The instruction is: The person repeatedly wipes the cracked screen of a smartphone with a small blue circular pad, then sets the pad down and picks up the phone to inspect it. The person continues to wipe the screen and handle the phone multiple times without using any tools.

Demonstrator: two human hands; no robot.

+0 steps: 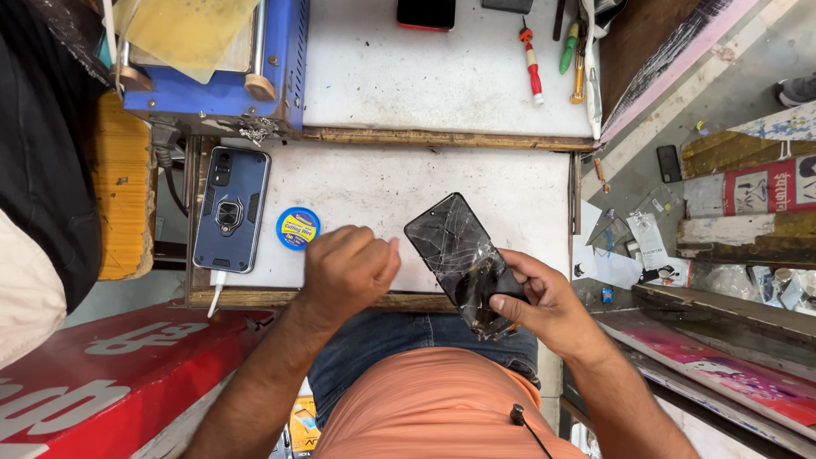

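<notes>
The right hand is holding a cracked black phone by its lower end, its grip closing around that end with the thumb lying across the shattered glass. The phone is being held tilted just above the near edge of the white surface, its long axis running from the right hand up and leftward, so the free upper end is pointing away from the person. The left hand is resting on the surface just left of the phone, apart from it, fingers curled into a loose fist; whether it is pinching anything small cannot be told. The right hand is therefore the one on the phone; the left is near. A round blue spool and a blue-cased phone are lying further left.
</notes>
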